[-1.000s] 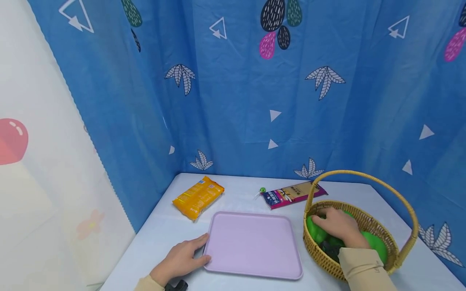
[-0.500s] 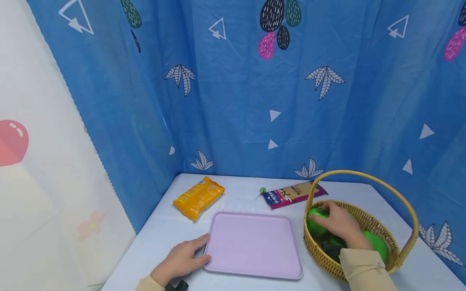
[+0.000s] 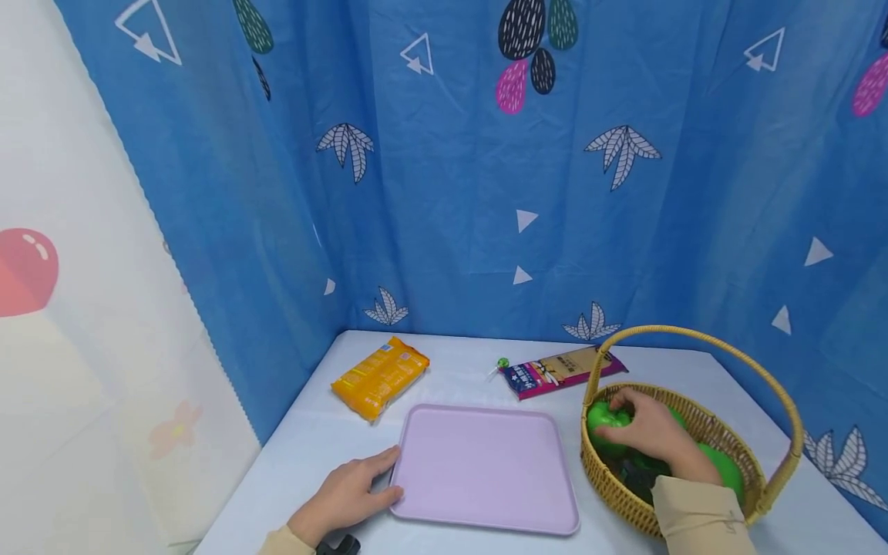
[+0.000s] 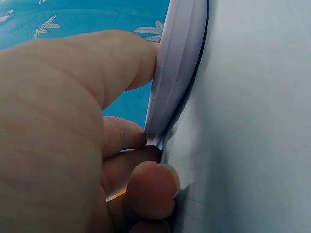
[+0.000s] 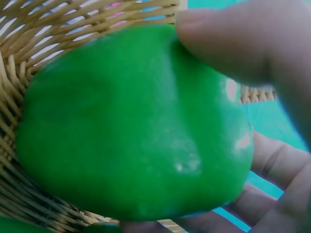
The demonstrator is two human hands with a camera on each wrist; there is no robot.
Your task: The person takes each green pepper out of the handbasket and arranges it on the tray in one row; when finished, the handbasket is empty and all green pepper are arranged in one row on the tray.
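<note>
In the head view my right hand (image 3: 659, 433) reaches into a wicker basket (image 3: 614, 492) and grips a green bell pepper (image 3: 602, 423) at its left side. The right wrist view shows the bell pepper (image 5: 131, 126) large and glossy, thumb on one side and fingers around the other. More green produce (image 3: 725, 469) lies in the basket, partly hidden by my wrist and sleeve. My left hand (image 3: 350, 492) rests at the left edge of a pale purple tray (image 3: 486, 470). Thumb and forefinger touch the tray's rim (image 4: 177, 68) in the left wrist view.
An orange packet (image 3: 380, 378) lies behind the tray at left. A purple-and-tan packet (image 3: 562, 371) and a small green lollipop (image 3: 502, 363) lie at the back. The basket's tall handle (image 3: 752, 368) arches over my right forearm. A blue curtain (image 3: 451, 193) hangs behind the table.
My right hand has shifted its fingers around the bell pepper, which has turned and shows more of itself. The left hand stays at the tray's edge.
</note>
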